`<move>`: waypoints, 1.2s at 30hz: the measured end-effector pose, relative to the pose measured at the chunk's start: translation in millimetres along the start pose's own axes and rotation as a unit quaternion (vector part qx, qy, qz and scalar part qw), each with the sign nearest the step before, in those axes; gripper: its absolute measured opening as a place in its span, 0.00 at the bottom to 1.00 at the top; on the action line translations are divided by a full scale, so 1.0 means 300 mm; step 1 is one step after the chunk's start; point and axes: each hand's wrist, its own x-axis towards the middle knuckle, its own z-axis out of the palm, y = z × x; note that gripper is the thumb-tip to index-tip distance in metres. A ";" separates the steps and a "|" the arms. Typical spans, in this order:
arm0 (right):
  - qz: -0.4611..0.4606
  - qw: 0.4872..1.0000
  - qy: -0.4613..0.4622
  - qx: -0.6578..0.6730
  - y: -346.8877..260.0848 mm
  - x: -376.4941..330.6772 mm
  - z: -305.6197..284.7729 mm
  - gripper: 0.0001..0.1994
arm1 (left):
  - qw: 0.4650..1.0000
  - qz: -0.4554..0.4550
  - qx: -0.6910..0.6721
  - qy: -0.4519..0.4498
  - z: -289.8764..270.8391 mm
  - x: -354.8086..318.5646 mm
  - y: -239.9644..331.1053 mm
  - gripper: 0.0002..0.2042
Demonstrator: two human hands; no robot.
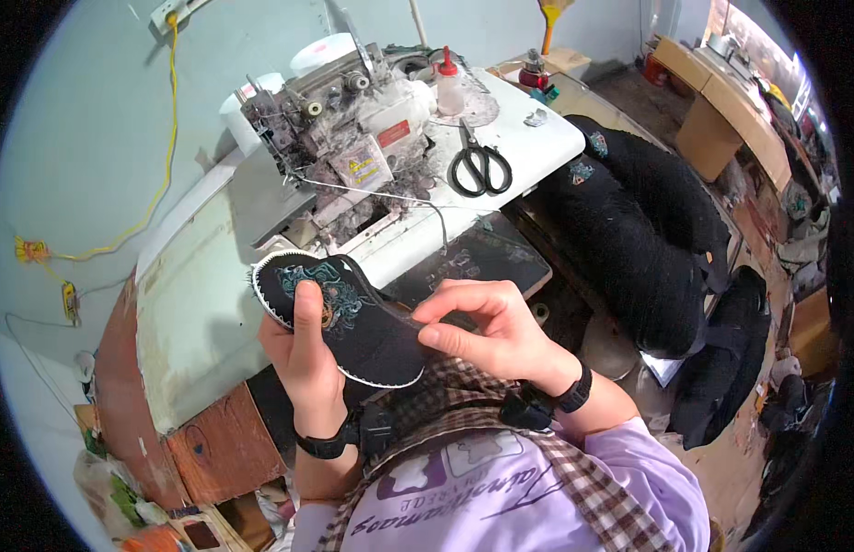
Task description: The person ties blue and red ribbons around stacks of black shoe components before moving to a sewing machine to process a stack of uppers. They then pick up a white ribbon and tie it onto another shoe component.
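A black fabric shoe upper [381,342] with teal embroidery and white stitching along its outer edge is held up in front of the sewing machine. My left hand [309,368] grips its left end, thumb lying over the embroidery and fingers behind. At the right end, my right hand [501,333] pinches the dark inner edge between thumb and index finger. Just beyond stands the lint-covered overlock sewing machine [381,124], a white thread trailing across its front. Black-handled scissors [480,172] lie on the white tabletop to its right.
Behind the scissors stands a clear bottle with a red cap [449,85]. Long stacks of black embroidered pieces [620,248] lie to the right, with another black bundle [726,359] beside them. A yellow cable [165,198] hangs along the left wall. Cardboard [726,120] stands far right.
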 end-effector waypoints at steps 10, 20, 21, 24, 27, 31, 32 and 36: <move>0.014 0.999 0.033 0.030 0.051 0.012 0.000 0.08 | 1.000 0.004 0.001 -0.011 0.016 -0.006 -0.016 0.11; 0.038 0.998 0.041 0.040 0.072 0.010 -0.006 0.09 | 0.999 0.000 0.036 -0.002 0.015 -0.014 -0.032 0.14; 0.039 0.998 0.042 0.040 0.074 0.009 -0.006 0.09 | 1.000 0.001 0.026 -0.001 0.017 -0.014 -0.033 0.14; 0.044 0.996 0.045 0.060 0.081 0.006 -0.007 0.08 | 1.000 0.001 0.022 -0.006 0.021 -0.016 -0.033 0.15; 0.035 0.997 0.043 0.054 0.085 0.006 -0.012 0.08 | 0.999 0.001 0.043 -0.006 0.019 -0.013 -0.034 0.16; 0.043 0.997 0.040 0.058 0.092 0.011 -0.014 0.08 | 0.999 0.010 0.042 -0.005 0.021 -0.010 -0.039 0.16; 0.045 0.996 0.038 0.060 0.094 0.012 -0.014 0.08 | 0.999 0.004 0.040 -0.005 0.025 -0.011 -0.036 0.16; 0.044 0.996 0.033 0.065 0.097 0.017 -0.013 0.08 | 0.999 0.000 0.039 -0.007 0.021 -0.009 -0.036 0.16</move>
